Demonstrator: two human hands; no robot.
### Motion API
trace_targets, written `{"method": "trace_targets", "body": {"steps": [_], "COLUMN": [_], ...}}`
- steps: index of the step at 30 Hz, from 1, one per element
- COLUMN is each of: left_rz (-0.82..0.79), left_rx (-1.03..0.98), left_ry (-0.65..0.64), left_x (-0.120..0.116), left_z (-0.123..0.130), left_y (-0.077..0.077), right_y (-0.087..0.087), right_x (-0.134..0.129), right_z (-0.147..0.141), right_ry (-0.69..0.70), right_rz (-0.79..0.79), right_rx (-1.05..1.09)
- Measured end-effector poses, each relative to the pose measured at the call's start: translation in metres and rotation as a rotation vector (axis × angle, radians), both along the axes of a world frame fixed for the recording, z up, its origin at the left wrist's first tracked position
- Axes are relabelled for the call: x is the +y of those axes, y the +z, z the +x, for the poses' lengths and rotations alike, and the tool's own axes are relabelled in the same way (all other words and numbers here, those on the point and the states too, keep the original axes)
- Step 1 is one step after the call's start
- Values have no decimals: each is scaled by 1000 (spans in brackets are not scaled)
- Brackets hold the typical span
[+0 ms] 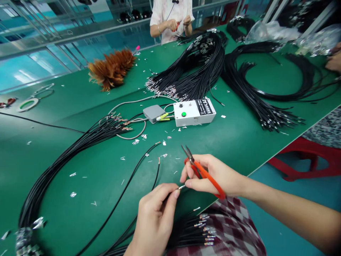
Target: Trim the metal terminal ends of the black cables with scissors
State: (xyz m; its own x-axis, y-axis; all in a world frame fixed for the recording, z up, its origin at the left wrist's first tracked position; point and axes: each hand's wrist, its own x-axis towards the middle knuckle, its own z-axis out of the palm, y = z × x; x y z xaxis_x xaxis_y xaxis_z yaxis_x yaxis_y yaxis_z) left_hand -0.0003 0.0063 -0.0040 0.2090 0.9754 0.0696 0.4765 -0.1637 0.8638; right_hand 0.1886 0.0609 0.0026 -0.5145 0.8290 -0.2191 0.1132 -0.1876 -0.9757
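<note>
My left hand (157, 211) pinches a black cable close to its end, where a short silvery tip (182, 187) sticks out between thumb and forefinger. My right hand (207, 174) holds orange-handled cutters (204, 171) against the palm, their dark jaws apart and aimed up and away. Its thumb and fingertips are beside the silvery tip; whether they touch it I cannot tell. Below my hands, a bundle of black cables (190, 229) with stripped ends lies across a checkered cloth (239, 227). Two loose black cables (128, 185) run over the green table left of my left hand.
A white control box (194, 113) with a green button stands ahead, beside a grey box (153, 113). Cable bundles (66, 156) lie left, with others (197, 67) at the back. A brown feather duster (112, 69) and foil scraps surround them. A co-worker (172, 21) stands opposite; a red stool (309, 156) is right.
</note>
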Motion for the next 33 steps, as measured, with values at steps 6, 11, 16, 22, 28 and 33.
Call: {"method": "trace_targets", "body": {"steps": [6,11,16,22,28,33], "left_rz": [-105,-150,-131,77,674,726], "left_rx": [21,-73,-97,-9,253,360], "left_ry": [-140,-191,-200,-175,-41,86], "left_x": [0,-3,-3,-8,-18,-9], "left_z": [0,2,4,-1,-2,-3], "left_y": [1,0,-2,-9,-33,-29], "right_y": [17,27,25,-6,-27,-10], "right_x": [6,6,5,1,-14,-29], "right_z": [2,-1,-1,-2,-13,-15], "right_ry": [245,447,500,259,59,128], "right_rz": [334,645,647,-272,-922,-1028], "right_rx": [-296,-503,-464,105,446,377]}}
